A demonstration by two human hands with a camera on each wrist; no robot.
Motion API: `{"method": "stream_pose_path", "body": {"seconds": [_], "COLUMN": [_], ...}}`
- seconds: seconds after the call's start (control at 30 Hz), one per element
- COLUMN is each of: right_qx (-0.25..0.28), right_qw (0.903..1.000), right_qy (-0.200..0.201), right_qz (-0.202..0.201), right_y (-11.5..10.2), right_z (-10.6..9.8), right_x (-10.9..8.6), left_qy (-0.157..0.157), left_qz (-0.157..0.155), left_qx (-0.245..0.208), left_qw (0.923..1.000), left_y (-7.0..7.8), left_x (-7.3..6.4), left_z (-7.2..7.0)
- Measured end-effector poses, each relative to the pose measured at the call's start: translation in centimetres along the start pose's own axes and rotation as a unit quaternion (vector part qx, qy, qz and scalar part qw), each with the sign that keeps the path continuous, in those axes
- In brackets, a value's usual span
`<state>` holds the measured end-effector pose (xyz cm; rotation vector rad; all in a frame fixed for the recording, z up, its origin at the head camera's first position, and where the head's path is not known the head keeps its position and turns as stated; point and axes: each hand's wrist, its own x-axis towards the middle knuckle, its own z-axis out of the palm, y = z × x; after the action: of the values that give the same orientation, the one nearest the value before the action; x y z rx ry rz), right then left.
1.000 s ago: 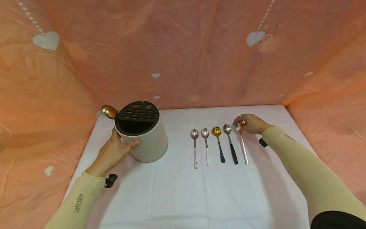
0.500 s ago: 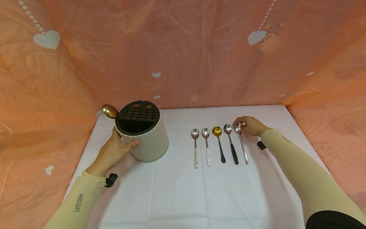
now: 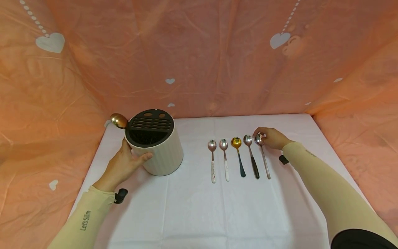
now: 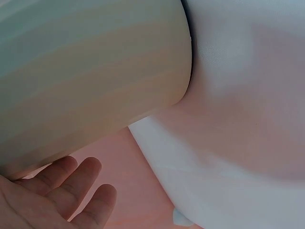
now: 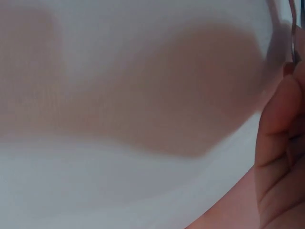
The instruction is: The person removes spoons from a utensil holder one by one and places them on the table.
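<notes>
A ribbed white utensil holder with a black slotted top stands at the left in the head view. My left hand holds its near left side, thumb across the front; in the left wrist view several fingers show along its wall. Far right in the row of spoons lies an all-silver spoon. My right hand pinches that spoon at its bowl end. The right wrist view shows the curled fingers and only a sliver of the spoon's stem.
Left of the silver spoon lie a black-handled spoon, a gold-bowled spoon and two white-handled spoons. A gold spoon bowl juts out at the holder's left rim. A peach curtain surrounds the white tablecloth.
My right hand has shifted slightly toward me and its forearm has swung a little left. The silver spoon's bowl has turned slightly in the fingers. My left hand and the holder stay put.
</notes>
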<state>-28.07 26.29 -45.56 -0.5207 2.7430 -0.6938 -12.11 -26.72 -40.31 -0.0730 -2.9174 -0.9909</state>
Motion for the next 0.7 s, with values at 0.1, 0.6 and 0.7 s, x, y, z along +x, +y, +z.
{"method": "stream_pose_path", "body": {"seconds": [0.1,0.6,0.7], "right_qx": [-0.010,-0.056,-0.060], "right_qw": [0.9999,0.9978,0.9976], "right_qy": [0.002,0.034,0.034], "right_qz": [0.004,-0.005,0.004], "right_y": [-0.15,-0.50,-0.53], "right_z": [-0.01,0.20,0.12], "right_x": [-0.11,-0.14,-0.16], "left_qy": [-0.001,-0.002,-0.001], "left_qz": [-0.001,0.001,0.002], "left_qx": [-0.002,-0.004,-0.005], "left_qw": [1.0000,1.0000,1.0000], "left_y": [0.01,0.03,0.06], "left_x": [0.00,-0.01,-0.01], "left_z": [-0.03,-0.02,-0.06]}}
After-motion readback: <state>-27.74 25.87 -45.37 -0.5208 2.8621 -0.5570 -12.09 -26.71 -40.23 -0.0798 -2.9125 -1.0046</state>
